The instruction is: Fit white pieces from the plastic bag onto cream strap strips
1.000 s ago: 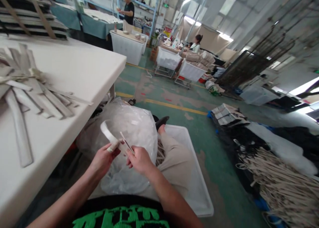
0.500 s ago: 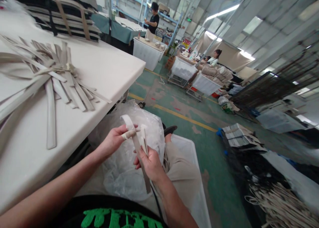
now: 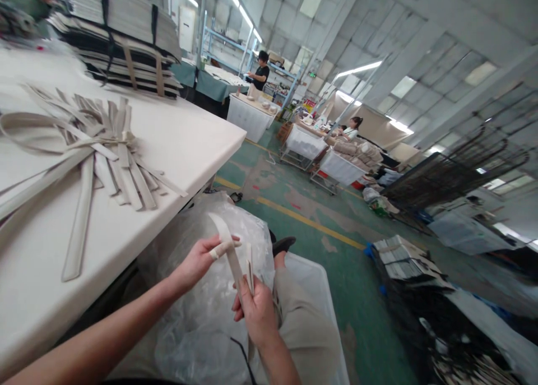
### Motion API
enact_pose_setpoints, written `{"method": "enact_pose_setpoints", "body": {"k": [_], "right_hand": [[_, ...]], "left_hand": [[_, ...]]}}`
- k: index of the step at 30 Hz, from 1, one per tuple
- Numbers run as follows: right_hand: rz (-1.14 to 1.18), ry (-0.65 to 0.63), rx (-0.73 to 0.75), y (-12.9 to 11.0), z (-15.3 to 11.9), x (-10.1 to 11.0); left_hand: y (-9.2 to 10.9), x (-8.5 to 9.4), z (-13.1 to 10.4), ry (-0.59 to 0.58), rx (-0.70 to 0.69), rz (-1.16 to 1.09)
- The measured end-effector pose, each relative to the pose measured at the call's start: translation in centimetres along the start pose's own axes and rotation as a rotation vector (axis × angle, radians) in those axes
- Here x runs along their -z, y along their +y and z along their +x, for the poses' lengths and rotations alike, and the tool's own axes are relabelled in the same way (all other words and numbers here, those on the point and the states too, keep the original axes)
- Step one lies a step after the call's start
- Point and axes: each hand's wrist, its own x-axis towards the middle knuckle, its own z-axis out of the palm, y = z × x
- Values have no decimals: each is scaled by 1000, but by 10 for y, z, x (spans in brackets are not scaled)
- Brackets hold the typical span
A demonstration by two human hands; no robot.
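Observation:
Above a clear plastic bag [image 3: 197, 323] on the lap, my left hand [image 3: 212, 256] pinches a pale fabric strip [image 3: 227, 239] near its upper end; one finger has a light wrapping. Lower on the same strip, my right hand [image 3: 256, 306] is closed round it, together with a short folded piece [image 3: 249, 264] that points upward. The strip's lower part passes behind my right hand. On the white table [image 3: 202, 133] to the left lies a bundle of similar beige strips [image 3: 121, 166], tied near its middle.
Strapped stacks of flat fabric [image 3: 130, 54] stand at the table's back. A white bin [image 3: 313, 273] is beside my right leg. Farther off are two people, white carts [image 3: 305, 144] and a tied stack [image 3: 403, 256] on the right.
The whole view has tilted upward, so the table, hands and floor sit lower in the picture. Both hands keep their hold on the strip.

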Motion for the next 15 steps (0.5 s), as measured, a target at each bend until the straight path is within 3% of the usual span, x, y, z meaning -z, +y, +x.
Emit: {"method": "enact_pose_setpoints", "body": {"k": [3, 7, 12, 15], "right_hand": [[-81, -61, -59, 17, -16, -1], [-45, -68, -102, 23, -26, 4], [228, -4, -218, 29, -3, 12], [336, -96, -251, 29, 18, 8]], "left_hand": [[-29, -4, -20, 56, 225, -208], [-37, -11, -36, 74, 336, -286], [-37, -20, -56, -157, 323, -126], [-50, -31, -77, -316, 315, -85]]}}
